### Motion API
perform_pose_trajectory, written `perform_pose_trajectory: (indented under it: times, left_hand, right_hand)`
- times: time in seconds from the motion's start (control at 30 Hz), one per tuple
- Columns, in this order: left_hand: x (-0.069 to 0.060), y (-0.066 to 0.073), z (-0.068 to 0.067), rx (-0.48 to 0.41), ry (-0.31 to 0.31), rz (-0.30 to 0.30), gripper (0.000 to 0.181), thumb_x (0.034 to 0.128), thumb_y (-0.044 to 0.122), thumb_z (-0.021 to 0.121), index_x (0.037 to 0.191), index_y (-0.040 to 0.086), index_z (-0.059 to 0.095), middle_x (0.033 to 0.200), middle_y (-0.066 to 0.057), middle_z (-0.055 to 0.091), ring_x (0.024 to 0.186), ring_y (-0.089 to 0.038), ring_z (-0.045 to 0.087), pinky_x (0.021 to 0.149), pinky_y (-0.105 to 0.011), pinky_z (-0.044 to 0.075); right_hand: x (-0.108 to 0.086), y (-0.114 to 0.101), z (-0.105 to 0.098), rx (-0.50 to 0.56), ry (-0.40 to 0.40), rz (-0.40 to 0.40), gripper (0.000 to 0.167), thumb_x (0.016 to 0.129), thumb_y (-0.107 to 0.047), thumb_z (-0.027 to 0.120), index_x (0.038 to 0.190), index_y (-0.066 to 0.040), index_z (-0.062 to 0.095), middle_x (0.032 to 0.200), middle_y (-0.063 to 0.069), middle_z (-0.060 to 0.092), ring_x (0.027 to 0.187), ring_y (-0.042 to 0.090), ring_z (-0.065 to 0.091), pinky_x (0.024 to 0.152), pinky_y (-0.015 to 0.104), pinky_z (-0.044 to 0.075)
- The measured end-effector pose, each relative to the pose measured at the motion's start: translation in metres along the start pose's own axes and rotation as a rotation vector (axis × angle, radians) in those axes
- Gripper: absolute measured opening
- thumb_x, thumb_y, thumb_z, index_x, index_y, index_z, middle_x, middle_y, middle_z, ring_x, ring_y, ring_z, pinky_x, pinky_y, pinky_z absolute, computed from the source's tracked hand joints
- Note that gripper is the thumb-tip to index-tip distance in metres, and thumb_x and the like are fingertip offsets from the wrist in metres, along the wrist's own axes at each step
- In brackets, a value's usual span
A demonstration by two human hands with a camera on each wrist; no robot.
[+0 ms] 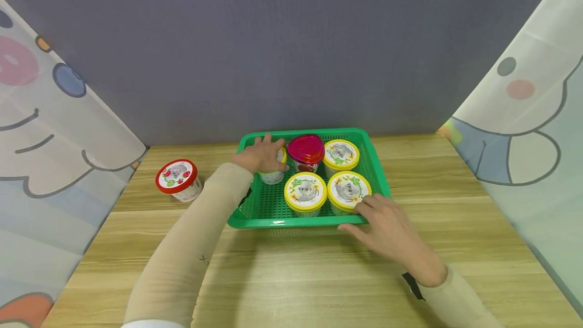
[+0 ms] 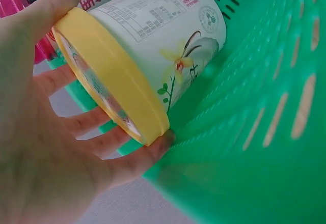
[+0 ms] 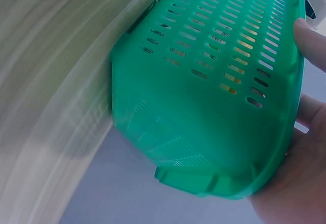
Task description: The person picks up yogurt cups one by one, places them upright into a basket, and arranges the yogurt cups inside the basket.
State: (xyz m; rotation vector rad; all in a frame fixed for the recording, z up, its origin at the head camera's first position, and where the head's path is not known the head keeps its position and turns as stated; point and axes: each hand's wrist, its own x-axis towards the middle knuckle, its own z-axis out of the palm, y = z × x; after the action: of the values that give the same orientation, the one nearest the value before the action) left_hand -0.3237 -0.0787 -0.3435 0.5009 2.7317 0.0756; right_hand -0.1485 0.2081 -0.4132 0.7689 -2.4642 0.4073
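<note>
A green plastic basket stands on the table with several lidded paper cups inside. My left hand reaches into its back left corner and holds a yellow-lidded cup by the lid, fingers and thumb spread round the edge. In the left wrist view that cup appears tilted, partly behind the hand. My right hand grips the front right rim of the basket, thumb outside and fingers over the rim. Near those fingers is another yellow-lidded cup.
Also in the basket are a cup with a pink lid and yellow-lidded cups at front and back right. A red-lidded cup stands on the wooden table, left of the basket. A grey wall rises behind.
</note>
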Motion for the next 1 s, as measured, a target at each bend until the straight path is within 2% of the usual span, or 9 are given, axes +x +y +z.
perform_pose_trajectory:
  times: [0.1,0.37,0.5,0.63,0.73,0.87,1.0]
  left_hand:
    - [0.0,0.0,0.001,-0.001,0.004,0.001,0.074,0.0965,0.052,0.062,0.157,0.023,0.031,0.156,-0.019,0.024,0.14,-0.041,0.029,0.102,-0.06,0.043]
    - [-0.001,0.001,0.003,0.024,0.004,-0.009,0.077,0.0944,0.057,0.062,0.157,0.025,0.031,0.15,-0.017,0.028,0.132,-0.037,0.035,0.098,-0.057,0.045]
    - [-0.003,0.002,0.002,0.029,-0.001,-0.02,0.083,0.0934,0.06,0.062,0.161,0.026,0.025,0.154,-0.017,0.025,0.138,-0.038,0.032,0.101,-0.057,0.043]
    - [-0.006,0.002,-0.001,0.04,-0.002,-0.025,0.089,0.0928,0.063,0.06,0.163,0.028,0.019,0.161,-0.018,0.019,0.147,-0.041,0.025,0.105,-0.059,0.041]
    - [-0.009,0.002,-0.005,0.067,0.009,-0.023,0.09,0.0927,0.064,0.059,0.164,0.029,0.016,0.164,-0.019,0.015,0.148,-0.041,0.024,0.109,-0.061,0.036]
    - [-0.014,0.001,-0.012,0.091,0.026,-0.025,0.089,0.0931,0.064,0.058,0.164,0.029,0.015,0.164,-0.018,0.015,0.149,-0.041,0.023,0.113,-0.063,0.027]
    - [-0.02,-0.002,-0.017,0.083,0.03,-0.023,0.091,0.094,0.065,0.056,0.165,0.029,0.011,0.167,-0.018,0.007,0.153,-0.041,0.01,0.118,-0.065,0.014]
  right_hand:
    - [0.0,0.0,0.0,-0.001,-0.005,0.003,0.048,0.086,-0.06,0.072,0.08,-0.013,0.068,0.079,-0.004,0.059,0.073,0.017,0.056,0.065,0.035,0.048]
    - [0.001,-0.002,-0.001,0.0,-0.011,0.004,0.043,0.081,-0.053,0.08,0.08,-0.011,0.069,0.079,-0.003,0.059,0.072,0.016,0.055,0.064,0.034,0.048]
    - [0.001,-0.002,-0.001,0.001,-0.011,0.006,0.043,0.08,-0.052,0.081,0.08,-0.011,0.069,0.079,-0.003,0.06,0.073,0.017,0.056,0.064,0.034,0.048]
    - [0.001,-0.001,-0.001,0.004,-0.005,0.006,0.047,0.083,-0.057,0.076,0.08,-0.01,0.069,0.079,-0.002,0.061,0.073,0.017,0.056,0.065,0.035,0.048]
    - [0.001,-0.001,-0.002,0.003,-0.002,0.003,0.05,0.086,-0.06,0.072,0.08,-0.01,0.068,0.079,-0.002,0.06,0.073,0.016,0.056,0.065,0.034,0.048]
    - [0.001,-0.001,-0.001,0.003,-0.001,0.001,0.046,0.082,-0.056,0.078,0.08,-0.011,0.068,0.079,-0.003,0.06,0.073,0.016,0.055,0.064,0.034,0.048]
    - [0.001,-0.002,-0.001,-0.004,-0.008,0.006,0.043,0.079,-0.052,0.081,0.08,-0.011,0.068,0.079,-0.004,0.059,0.074,0.016,0.056,0.064,0.034,0.048]
